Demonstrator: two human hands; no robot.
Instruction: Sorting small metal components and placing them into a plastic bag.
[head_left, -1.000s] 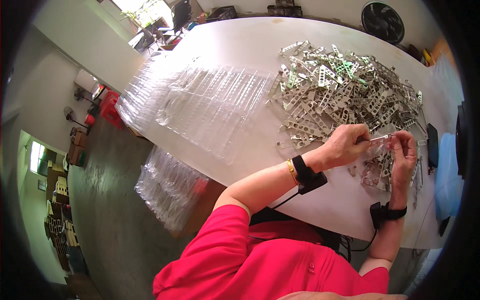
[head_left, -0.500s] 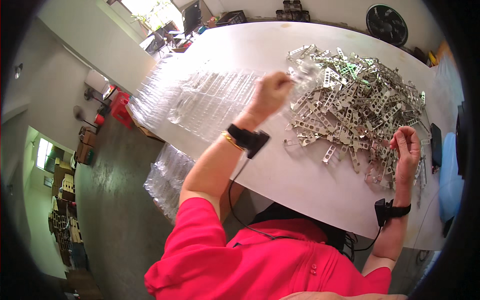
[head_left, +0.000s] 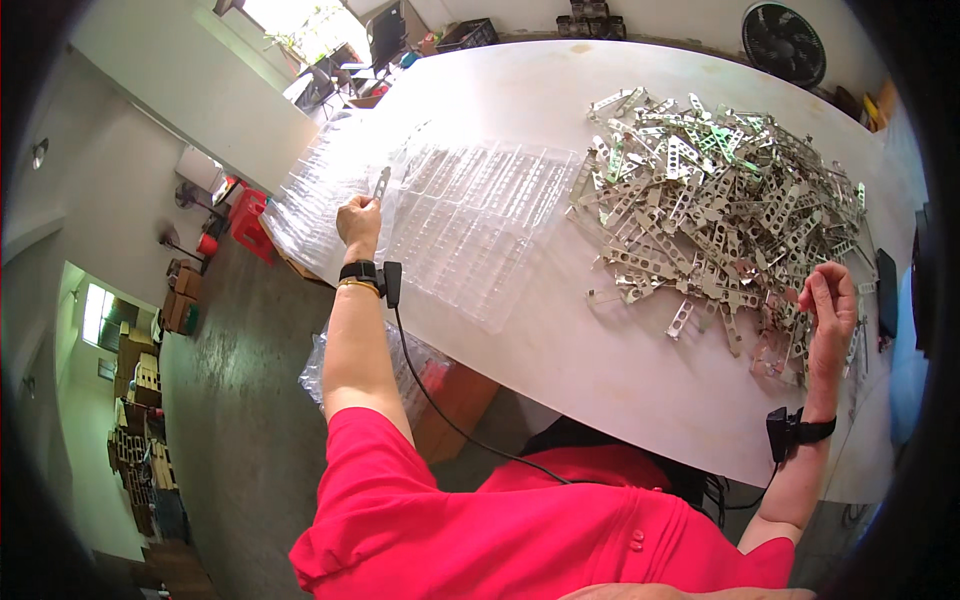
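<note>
Between the thumb and fingers of my left hand (head_left: 358, 222) is a narrow metal strip with holes (head_left: 382, 182), held up over the left part of the table. Beneath and beside that hand lie clear plastic trays (head_left: 465, 265) with rows of small compartments. A big heap of similar perforated metal strips (head_left: 700, 235) spreads over the right half of the table. At the heap's near right edge, my right hand (head_left: 832, 308) is closed with its fingertips brought together. What they hold, if anything, is too small to make out.
More clear trays (head_left: 325, 180) are stacked at the table's left end. A cardboard box (head_left: 455, 405) stands below the near edge. Beyond the far right edge is a black fan (head_left: 783, 45). A dark flat object (head_left: 886, 292) lies beside blue plastic at the right. A red stool (head_left: 250, 222) stands left.
My left hand has swung left from the heap's edge to above the trays, carrying the metal strip. My right hand stays near the heap's right edge, fingers still drawn together.
</note>
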